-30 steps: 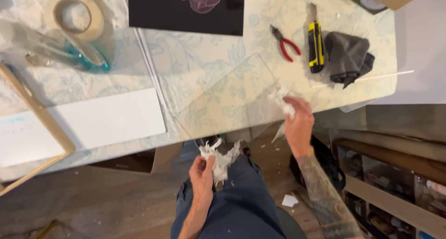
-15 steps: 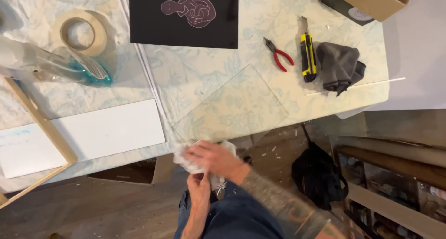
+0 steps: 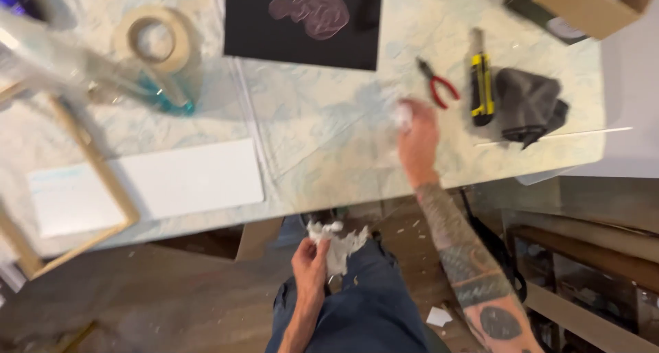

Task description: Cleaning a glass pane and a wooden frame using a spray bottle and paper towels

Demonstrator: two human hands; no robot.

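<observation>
White crumpled paper [image 3: 338, 246] sits pinched in the left hand [image 3: 310, 262] below the table edge [image 3: 295, 209]; right hand [image 3: 416, 139] clutches a small wad [image 3: 402, 114] near pliers [image 3: 436, 85].

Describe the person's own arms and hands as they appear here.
Both hands are bare, no gloves, rings or watch visible. The right hand leads to a sleeveless forearm covered in dark tattoos, with bands and a solid oval shape. The left hand and forearm look unmarked, no sleeve showing.

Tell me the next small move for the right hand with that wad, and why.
Probably wipe sideways across the glass sheet: the right hand already presses a small white wad onto it, while the left hand holds spare crumpled paper at the lap.
</observation>
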